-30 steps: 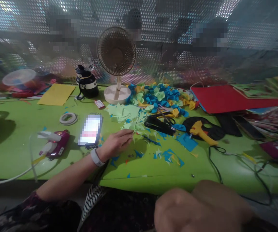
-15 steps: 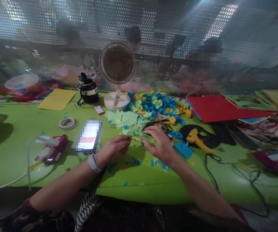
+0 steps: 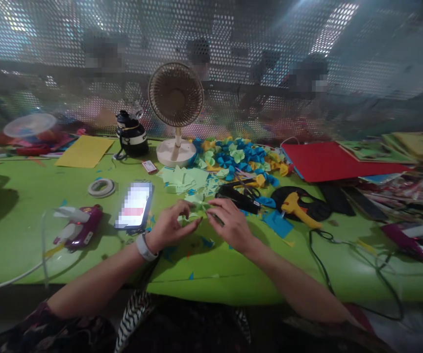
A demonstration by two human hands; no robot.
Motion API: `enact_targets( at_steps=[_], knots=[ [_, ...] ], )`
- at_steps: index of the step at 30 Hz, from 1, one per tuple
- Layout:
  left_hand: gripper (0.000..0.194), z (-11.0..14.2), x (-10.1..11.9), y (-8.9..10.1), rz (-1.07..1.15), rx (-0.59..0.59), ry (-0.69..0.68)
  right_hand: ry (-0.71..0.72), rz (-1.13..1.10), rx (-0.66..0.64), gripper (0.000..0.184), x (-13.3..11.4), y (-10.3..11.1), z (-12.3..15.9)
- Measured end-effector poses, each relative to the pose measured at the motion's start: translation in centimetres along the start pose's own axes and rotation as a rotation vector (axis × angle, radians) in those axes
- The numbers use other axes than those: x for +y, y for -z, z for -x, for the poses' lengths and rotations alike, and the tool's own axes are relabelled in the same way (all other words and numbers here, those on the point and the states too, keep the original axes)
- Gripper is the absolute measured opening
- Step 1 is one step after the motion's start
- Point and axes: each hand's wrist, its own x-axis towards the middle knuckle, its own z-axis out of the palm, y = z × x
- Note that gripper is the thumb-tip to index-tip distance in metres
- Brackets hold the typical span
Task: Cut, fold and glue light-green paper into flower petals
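My right hand (image 3: pixel 231 225) pinches a light green paper piece (image 3: pixel 201 205) between thumb and fingertips, low over the green table (image 3: pixel 211 274). Just left of it is my left hand (image 3: pixel 170 224), its thumb apart from the curled fingers and nothing plainly gripped in it. Small light green and blue scraps lie under and around both hands. Beyond them spreads a pile of cut light green paper (image 3: pixel 184 179). A black stapler-like tool (image 3: pixel 238 197) and scissors (image 3: pixel 251 192) rest past my right hand.
Folded blue, yellow and green paper shapes (image 3: pixel 238 154) are heaped beside a fan (image 3: pixel 176 95). Left are a phone (image 3: pixel 135 206), a tape roll (image 3: pixel 101 187) and a power strip (image 3: pixel 86 228). A yellow glue gun (image 3: pixel 299 211) with its cord and red sheets (image 3: pixel 343 162) are right.
My left thumb and fingers have parted from their pinch. The right hand has moved slightly left and down, its spread fingers now closed on the light green paper.
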Motion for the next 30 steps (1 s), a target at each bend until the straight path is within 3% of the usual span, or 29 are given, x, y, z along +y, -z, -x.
enact_targets(
  at_steps=[3, 6, 16, 30],
  knots=[
    [0.019, 0.06, -0.15, -0.43, 0.105, 0.001, 0.125, 0.038, 0.029, -0.013, 0.013, -0.32, -0.43, 0.09],
    [0.017, 0.0, -0.4, -0.56, 0.139, -0.022, 0.167, 0.065, 0.059, -0.027, 0.014, -0.34, -0.73, 0.26],
    [0.014, 0.12, -0.51, -0.46, 0.031, -0.006, 0.146, 0.097, 0.102, -0.134, 0.015, -0.64, -1.07, 0.6],
    [0.009, -0.11, -0.24, -0.37, -0.017, -0.005, 0.11, 0.175, 0.131, -0.101, 0.017, -0.65, -1.08, 0.82]
  ],
)
